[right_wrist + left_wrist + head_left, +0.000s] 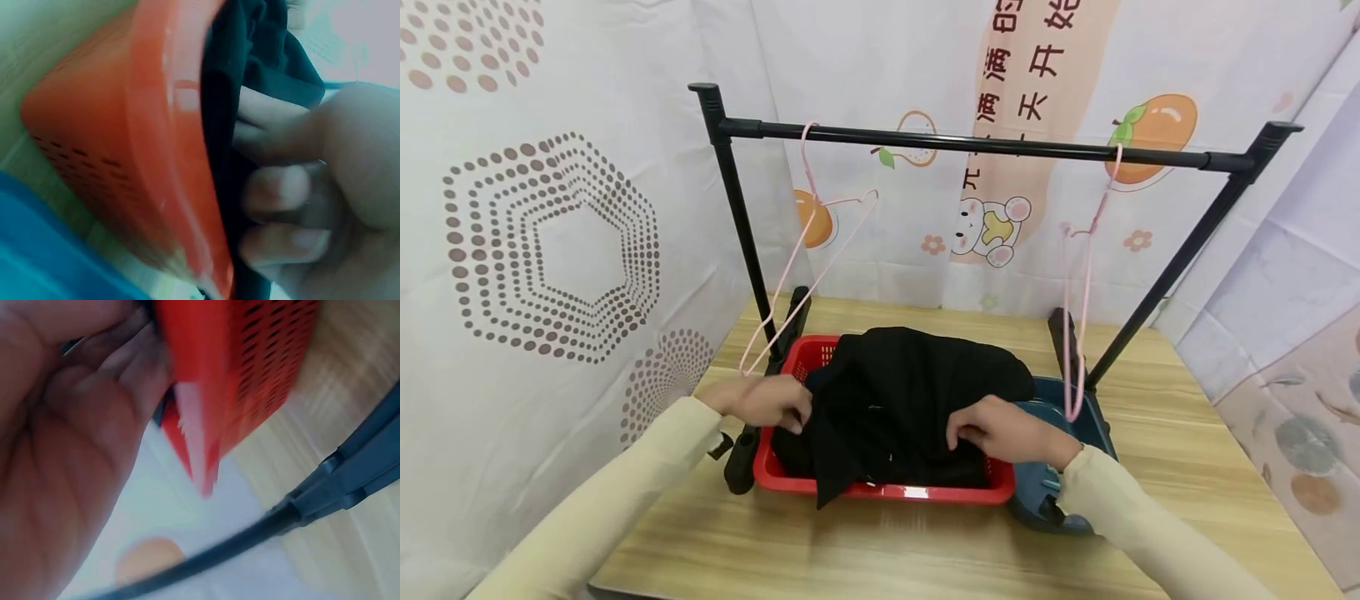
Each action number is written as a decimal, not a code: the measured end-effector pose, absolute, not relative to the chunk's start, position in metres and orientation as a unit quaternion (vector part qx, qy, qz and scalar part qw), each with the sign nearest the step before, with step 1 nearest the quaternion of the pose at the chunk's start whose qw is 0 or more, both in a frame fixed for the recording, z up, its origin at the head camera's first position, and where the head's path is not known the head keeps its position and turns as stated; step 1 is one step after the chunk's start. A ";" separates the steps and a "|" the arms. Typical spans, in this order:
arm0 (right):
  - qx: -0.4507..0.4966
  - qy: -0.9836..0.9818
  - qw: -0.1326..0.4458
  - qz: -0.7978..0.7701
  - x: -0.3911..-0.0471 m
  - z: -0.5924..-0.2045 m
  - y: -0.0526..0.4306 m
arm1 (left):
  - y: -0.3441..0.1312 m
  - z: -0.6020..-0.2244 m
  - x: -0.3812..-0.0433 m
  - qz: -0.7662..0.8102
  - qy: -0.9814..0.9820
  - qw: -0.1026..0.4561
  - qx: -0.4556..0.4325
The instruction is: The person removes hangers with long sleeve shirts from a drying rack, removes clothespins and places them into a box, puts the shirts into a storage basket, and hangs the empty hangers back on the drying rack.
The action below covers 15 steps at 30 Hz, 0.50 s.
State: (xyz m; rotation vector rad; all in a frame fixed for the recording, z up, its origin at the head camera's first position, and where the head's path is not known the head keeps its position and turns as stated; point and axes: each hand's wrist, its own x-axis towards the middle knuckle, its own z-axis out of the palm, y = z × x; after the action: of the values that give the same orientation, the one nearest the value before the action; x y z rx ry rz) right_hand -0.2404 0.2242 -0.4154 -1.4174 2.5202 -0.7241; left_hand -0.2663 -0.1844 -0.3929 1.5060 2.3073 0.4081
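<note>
A crumpled black garment (917, 383) fills the red basket (880, 493), one corner drooping over the front rim. At the basket's left side my left hand (772, 402) pinches dark cloth by its fingertips; in the left wrist view the hand (75, 419) is beside the red rim and its fingertips are partly hidden. Over the right part of the basket my right hand (1000, 427) pinches the black garment between thumb and finger. Its other fingers are curled in the right wrist view, close inside the basket's rim (181, 125).
A black rack with a crossbar (970, 144) stands around the basket on the wooden table (1180, 467). Two pink hangers hang from it, one at left (790, 258) and one at right (1086, 292). A blue basin (1097, 417) sits right of the basket. Printed curtains surround the table.
</note>
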 end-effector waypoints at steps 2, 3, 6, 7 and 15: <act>-0.444 0.851 0.038 -0.279 -0.245 -0.414 0.232 | -0.191 -0.387 -0.274 0.199 0.823 0.159 0.508; -0.423 0.858 0.016 -0.292 -0.246 -0.413 0.235 | -0.194 -0.384 -0.277 0.233 0.830 0.157 0.482; -0.345 0.880 -0.031 -0.325 -0.253 -0.412 0.246 | -0.197 -0.378 -0.285 0.332 0.848 0.150 0.384; -0.318 0.886 -0.043 -0.336 -0.255 -0.411 0.249 | -0.196 -0.375 -0.287 0.354 0.853 0.147 0.353; -0.128 0.950 -0.002 -0.284 -0.281 -0.419 0.274 | -0.165 -0.368 -0.316 0.336 0.901 0.147 0.230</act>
State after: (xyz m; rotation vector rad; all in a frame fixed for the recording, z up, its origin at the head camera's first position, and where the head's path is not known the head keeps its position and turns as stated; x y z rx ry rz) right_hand -0.2808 0.2739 -0.4189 -0.4029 2.9888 -0.8925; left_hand -0.3161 -0.1648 -0.3681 0.6614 2.5940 0.9677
